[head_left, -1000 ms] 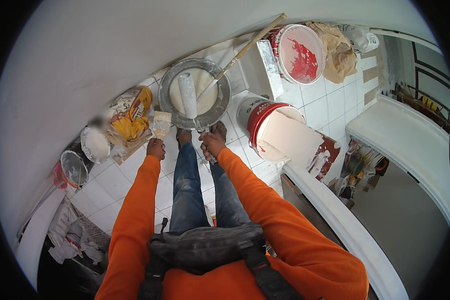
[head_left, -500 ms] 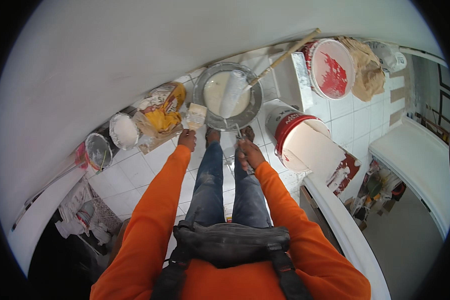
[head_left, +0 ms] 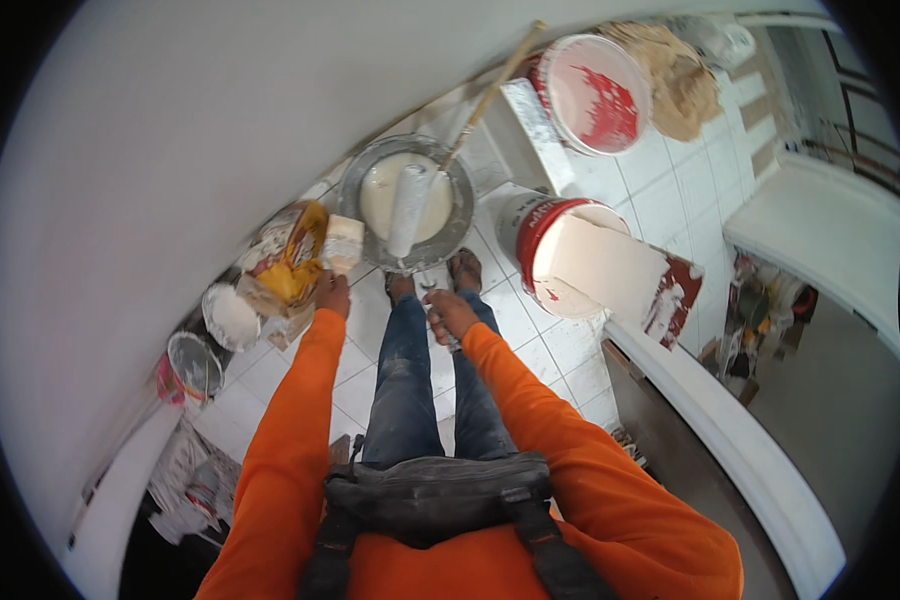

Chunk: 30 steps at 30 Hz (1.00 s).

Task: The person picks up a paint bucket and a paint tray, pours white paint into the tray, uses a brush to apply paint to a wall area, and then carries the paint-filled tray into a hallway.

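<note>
In my left hand (head_left: 332,292) is the handle of a wide paintbrush (head_left: 344,240), its pale, coated bristles beside the left rim of a grey tub (head_left: 370,158). My right hand (head_left: 451,319) is closed on the handle of a paint roller (head_left: 408,210); the white roller head is over the off-white liquid (head_left: 433,222) in the tub, though whether it touches the surface is hard to tell. A long wooden pole (head_left: 489,95) slants from the tub toward the wall, its lower end partly behind the roller.
Along the wall (head_left: 170,150) are smaller buckets (head_left: 229,315), a yellow bag (head_left: 295,262), a white trough (head_left: 539,138) and a red-stained bucket (head_left: 589,90) beside crumpled brown paper (head_left: 675,80). Right of my feet stands a red-and-white bucket (head_left: 527,235) with a broad board (head_left: 610,270). A white ledge (head_left: 710,410) curves at lower right.
The view has shifted with my head. The brush sits slightly higher along the tub's left rim than a second ago; both tools remain in my hands, the roller still over the tub.
</note>
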Motion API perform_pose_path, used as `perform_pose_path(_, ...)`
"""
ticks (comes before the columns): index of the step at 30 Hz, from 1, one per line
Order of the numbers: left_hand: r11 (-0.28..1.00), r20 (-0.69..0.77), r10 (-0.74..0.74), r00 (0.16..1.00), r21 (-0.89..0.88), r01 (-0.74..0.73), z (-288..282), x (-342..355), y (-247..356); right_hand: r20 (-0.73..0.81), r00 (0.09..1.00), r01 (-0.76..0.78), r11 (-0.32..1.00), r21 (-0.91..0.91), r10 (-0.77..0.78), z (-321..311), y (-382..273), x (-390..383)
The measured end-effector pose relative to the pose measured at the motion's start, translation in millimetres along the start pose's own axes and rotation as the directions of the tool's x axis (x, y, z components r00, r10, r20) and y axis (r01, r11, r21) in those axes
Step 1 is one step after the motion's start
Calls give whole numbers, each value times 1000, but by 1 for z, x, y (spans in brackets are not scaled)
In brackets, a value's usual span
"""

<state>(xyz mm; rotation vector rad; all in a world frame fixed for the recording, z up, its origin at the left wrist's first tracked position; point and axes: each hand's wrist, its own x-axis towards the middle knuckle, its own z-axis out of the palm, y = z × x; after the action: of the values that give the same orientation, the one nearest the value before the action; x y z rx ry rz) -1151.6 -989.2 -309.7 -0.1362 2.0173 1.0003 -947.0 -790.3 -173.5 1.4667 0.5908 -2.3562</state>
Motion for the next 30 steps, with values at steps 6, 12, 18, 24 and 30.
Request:
perform_pose_path(6, 966, 40, 171, 984, 190, -175, 13, -18, 68, -26, 999, 36, 995, 94, -34, -12, 4, 39)
perform_pose_path(12, 888, 212, 355, 910, 229, -400, 80, -34, 147, -47, 998, 36, 984, 175, -28, -27, 18, 75)
perform_pose_path(18, 916, 279, 381, 881, 20, -402, 219, -19, 205, -35, 999, 27, 968, 251, -19, -48, 22, 83)
perform_pose_path(24, 942, 229, 280, 932, 122, -313, 353, 13, 245, 18, 1000, 20, 979, 205, -24, -73, 19, 92)
perform_pose_path(30, 988, 131, 149, 980, -62, -141, 419, 17, 250, 48, 999, -25, 977, 213, 15, -95, 9, 94)
